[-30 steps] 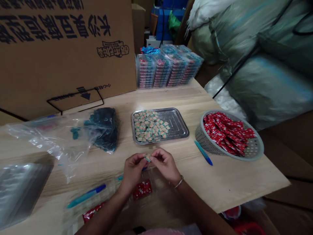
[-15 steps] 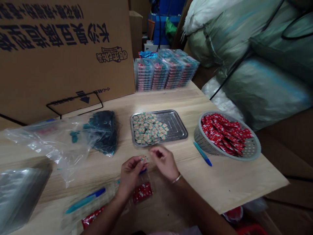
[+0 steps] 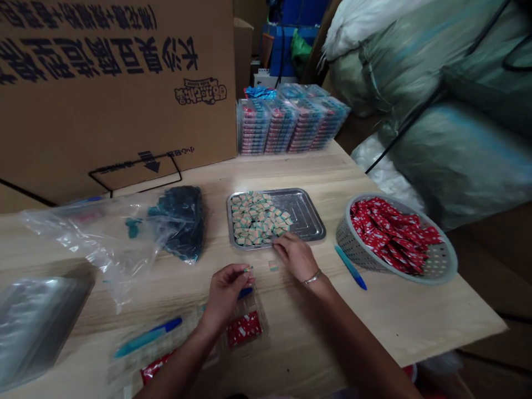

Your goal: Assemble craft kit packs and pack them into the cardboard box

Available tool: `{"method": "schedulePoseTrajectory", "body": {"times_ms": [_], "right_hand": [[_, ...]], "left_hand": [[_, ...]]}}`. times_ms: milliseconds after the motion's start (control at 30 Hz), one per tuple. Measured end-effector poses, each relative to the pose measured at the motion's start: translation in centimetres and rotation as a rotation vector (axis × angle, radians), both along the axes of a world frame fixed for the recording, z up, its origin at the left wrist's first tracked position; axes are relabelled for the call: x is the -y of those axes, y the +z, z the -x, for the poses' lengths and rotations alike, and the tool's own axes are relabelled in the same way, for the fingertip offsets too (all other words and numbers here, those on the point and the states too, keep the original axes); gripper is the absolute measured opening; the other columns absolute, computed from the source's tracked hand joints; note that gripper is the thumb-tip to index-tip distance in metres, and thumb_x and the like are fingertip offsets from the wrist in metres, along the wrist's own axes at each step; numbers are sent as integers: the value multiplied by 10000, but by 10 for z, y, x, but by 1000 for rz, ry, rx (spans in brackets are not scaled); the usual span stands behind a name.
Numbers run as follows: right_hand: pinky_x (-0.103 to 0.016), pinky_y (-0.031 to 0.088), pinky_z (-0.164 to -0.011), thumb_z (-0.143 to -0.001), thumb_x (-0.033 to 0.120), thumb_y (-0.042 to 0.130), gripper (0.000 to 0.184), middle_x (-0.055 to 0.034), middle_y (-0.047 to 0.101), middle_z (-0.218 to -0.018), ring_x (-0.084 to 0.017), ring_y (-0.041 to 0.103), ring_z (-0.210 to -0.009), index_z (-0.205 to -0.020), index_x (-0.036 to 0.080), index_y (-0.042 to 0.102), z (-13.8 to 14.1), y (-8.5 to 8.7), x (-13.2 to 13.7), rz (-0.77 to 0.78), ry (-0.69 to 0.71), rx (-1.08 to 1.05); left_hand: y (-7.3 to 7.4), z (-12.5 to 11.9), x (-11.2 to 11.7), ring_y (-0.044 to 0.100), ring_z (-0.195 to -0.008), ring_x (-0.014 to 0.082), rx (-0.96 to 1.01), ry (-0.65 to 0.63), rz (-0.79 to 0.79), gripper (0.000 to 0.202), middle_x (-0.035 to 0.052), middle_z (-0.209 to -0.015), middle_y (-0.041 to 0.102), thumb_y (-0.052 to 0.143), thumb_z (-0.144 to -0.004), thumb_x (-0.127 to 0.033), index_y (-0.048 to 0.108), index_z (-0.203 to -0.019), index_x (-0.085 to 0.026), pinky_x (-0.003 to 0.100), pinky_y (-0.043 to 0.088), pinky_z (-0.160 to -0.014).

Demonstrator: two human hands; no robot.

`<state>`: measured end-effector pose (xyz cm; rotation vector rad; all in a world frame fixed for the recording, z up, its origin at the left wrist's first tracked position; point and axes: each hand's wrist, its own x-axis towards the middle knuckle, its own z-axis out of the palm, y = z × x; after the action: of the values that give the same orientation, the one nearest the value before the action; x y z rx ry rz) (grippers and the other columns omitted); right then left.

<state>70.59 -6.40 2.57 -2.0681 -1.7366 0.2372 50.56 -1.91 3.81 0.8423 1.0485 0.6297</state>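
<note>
My left hand [image 3: 224, 288] pinches a small beige-and-green square piece [image 3: 248, 270] between thumb and forefinger. My right hand [image 3: 297, 256] reaches to the near edge of the metal tray [image 3: 305, 208], its fingers bent together; whatever is at their tips is hidden. Many similar square pieces [image 3: 255, 219] fill the tray's left side. One loose square [image 3: 273, 265] lies on the table between my hands. Below my left hand are clear plastic packs, one holding a red sachet [image 3: 244, 328]. A teal-and-blue pen [image 3: 147, 338] rests on another pack, left of my forearm.
A grey basket [image 3: 451, 271] of red sachets stands right, with another blue pen [image 3: 351, 267] beside it. Left lie a plastic bag of dark teal pieces [image 3: 180, 221] and clear plastic sheets [image 3: 33, 327]. A big carton [image 3: 120, 111] and stacked filled packs [image 3: 291, 124] stand behind.
My right hand has moved away from my left hand, up and right to the tray's edge. The loose square on the table now shows. The view has shifted slightly.
</note>
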Motion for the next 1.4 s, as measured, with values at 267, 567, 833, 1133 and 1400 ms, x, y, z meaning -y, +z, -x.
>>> {"method": "schedulePoseTrajectory", "body": {"times_ms": [267,567,833,1133,1400], "right_hand": [[-245,369,-626,-779,141,598,76,-13,547,-776,-144,512,-693,-740,186,550,21,-5,19,148,23,-204],[-220,414,-583,-765,378,647,215,15,585,-681,-109,512,-618,-741,172,591,50,11,18,20,106,-1062],[-207,431,-526,-751,394,663,235,15,587,-645,-107,520,-580,-715,171,598,61,11,21,-73,25,-1066],[-256,439,-669,-842,179,525,136,-14,602,-760,-139,566,-722,-798,205,651,52,37,22,-89,328,-694],[-224,415,-619,-814,185,559,89,0,607,-723,-131,559,-677,-753,191,622,32,16,9,-116,95,-625]], "left_hand": [[2,-2,-2,634,-593,125,-10,-43,-21,380,5,-650,689,835,-460,-385,697,-729,-154,238,521,-609],[3,1,2,602,-608,119,-7,-36,-100,278,19,-683,709,805,-493,-325,718,-703,-164,229,492,-619],[5,4,4,605,-627,123,-10,-94,-99,291,27,-707,714,803,-513,-357,727,-725,-173,224,483,-620],[11,5,2,570,-563,105,15,-199,-47,319,32,-667,697,815,-507,-385,729,-716,-160,218,474,-575],[6,8,1,583,-601,100,24,-225,-48,284,12,-646,677,828,-496,-330,722,-703,-166,198,483,-596]]}}
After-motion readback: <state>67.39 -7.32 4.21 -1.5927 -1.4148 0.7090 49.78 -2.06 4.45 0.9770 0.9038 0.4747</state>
